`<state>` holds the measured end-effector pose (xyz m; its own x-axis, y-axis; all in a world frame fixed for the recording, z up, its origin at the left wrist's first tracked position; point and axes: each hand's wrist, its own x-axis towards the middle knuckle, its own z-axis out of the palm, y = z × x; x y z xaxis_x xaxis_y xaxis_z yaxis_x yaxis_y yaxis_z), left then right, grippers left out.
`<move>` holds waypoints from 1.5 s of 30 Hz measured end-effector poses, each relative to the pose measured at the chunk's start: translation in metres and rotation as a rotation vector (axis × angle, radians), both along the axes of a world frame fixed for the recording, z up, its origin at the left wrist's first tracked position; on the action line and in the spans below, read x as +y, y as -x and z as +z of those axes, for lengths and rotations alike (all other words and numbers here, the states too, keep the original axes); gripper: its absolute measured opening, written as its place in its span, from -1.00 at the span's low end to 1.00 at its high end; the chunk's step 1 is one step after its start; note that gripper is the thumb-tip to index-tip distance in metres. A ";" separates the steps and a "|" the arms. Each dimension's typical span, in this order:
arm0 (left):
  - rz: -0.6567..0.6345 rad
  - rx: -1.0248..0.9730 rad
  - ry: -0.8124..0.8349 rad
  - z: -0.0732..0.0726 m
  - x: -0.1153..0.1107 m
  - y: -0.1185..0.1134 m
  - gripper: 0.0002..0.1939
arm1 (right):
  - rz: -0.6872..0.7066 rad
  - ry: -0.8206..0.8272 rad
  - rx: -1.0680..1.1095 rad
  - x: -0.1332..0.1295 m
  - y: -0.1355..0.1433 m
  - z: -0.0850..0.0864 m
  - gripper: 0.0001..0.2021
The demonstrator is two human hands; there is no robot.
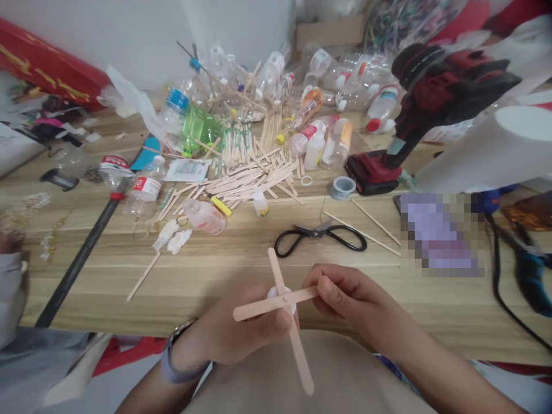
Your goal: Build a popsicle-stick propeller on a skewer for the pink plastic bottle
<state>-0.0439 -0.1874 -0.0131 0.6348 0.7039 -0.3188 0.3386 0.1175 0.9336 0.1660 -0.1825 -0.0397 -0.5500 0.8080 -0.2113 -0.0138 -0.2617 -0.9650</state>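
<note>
Two wooden craft sticks form a cross close to my body, one stick (pixel 302 359) running front to back and the other stick (pixel 254 309) lying across it. Under the crossing shows a white round piece (pixel 273 292) that looks like a bottle cap; its lower part is hidden. My left hand (pixel 241 325) is closed around this piece from the left, its thumb pressed near the crossing. At the right end of the crosswise stick, my right hand (pixel 345 293) pinches the tip between thumb and fingers. Just beyond the hands lie black-handled scissors (pixel 317 232).
Farther back are a pile of craft sticks (pixel 254 178), a small glue bottle (pixel 260 202), a solder-like spool (pixel 342 187) and many plastic bottles (pixel 340 144). A red and black power drill (pixel 414 109) stands at right, near a pixelated patch. A person's sleeve (pixel 15 287) appears at left.
</note>
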 end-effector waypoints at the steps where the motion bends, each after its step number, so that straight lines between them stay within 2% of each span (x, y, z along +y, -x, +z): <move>1: 0.014 -0.018 -0.015 -0.001 0.001 0.001 -0.53 | -0.046 -0.031 -0.019 0.001 0.001 0.000 -0.52; 5: 0.049 -0.032 -0.023 -0.006 0.005 0.003 -0.40 | -0.168 -0.060 -0.039 0.004 0.003 0.000 -0.55; 8: 0.085 -0.074 0.030 -0.012 0.006 0.006 -0.34 | -0.164 -0.017 -0.016 0.005 0.006 -0.003 -0.57; 11: 0.112 -0.125 0.048 -0.017 0.006 0.006 -0.37 | -0.140 0.013 0.009 0.006 0.008 -0.003 -0.60; 16: 0.098 -0.151 0.034 -0.015 0.008 0.002 -0.38 | -0.172 0.059 -0.014 0.008 0.010 0.000 -0.59; 21: 0.119 -0.043 -0.084 -0.006 0.007 -0.004 -0.46 | -0.190 0.092 0.023 0.014 0.013 0.001 -0.57; 26: 0.175 0.051 -0.197 0.008 0.006 -0.013 -0.53 | -0.247 -0.019 -0.010 0.016 0.013 0.009 -0.61; 30: 0.269 0.124 -0.327 0.009 0.000 -0.021 -0.58 | -0.271 -0.043 -0.027 0.013 0.011 0.015 -0.63; 33: 0.357 0.172 -0.461 0.008 -0.006 -0.025 -0.62 | -0.298 -0.043 -0.008 0.008 0.012 0.011 -0.63; 37: 0.411 0.174 -0.513 0.010 -0.008 -0.032 -0.67 | -0.343 -0.025 0.100 -0.004 0.017 -0.007 -0.61; 39: 0.449 0.159 -0.497 0.013 -0.005 -0.038 -0.67 | -0.342 -0.044 0.087 -0.008 0.020 -0.016 -0.60; 41: 0.490 0.107 -0.395 0.015 0.002 -0.045 -0.65 | -0.295 -0.120 0.031 -0.012 0.022 -0.021 -0.64; 43: 0.511 0.010 -0.206 0.015 0.012 -0.055 -0.60 | -0.196 -0.232 -0.032 -0.013 0.023 -0.023 -0.71; 45: 0.523 -0.098 -0.005 0.012 0.024 -0.065 -0.56 | -0.119 -0.273 -0.066 -0.013 0.024 -0.024 -0.73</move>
